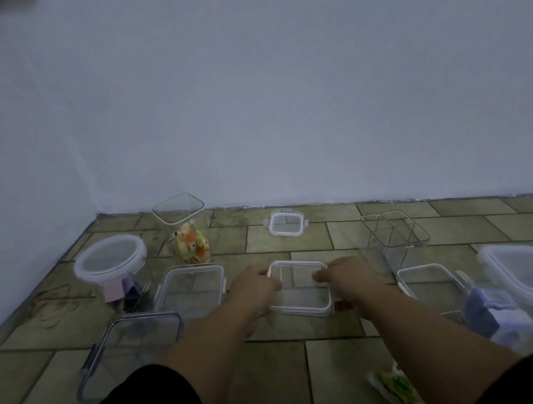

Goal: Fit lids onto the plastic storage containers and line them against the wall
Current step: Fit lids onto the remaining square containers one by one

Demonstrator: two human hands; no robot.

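Gripping a clear square lid (pixel 299 286) by its side edges, the left hand (pixel 256 290) and right hand (pixel 345 281) have fingers curled over it; the container beneath is hard to make out. It sits mid-floor (pixel 279 368), well off the wall (pixel 277 83). Behind, a tall clear jar (pixel 187 235) holds yellow-orange packets. A round tub (pixel 110 263) wears a white-rimmed lid. Dim light blurs everything.

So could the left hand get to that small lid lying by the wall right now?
Probably not yet. The left hand and right hand are both gripping the square container. The floor toward the small lid looks clear, so once freed it likely could.
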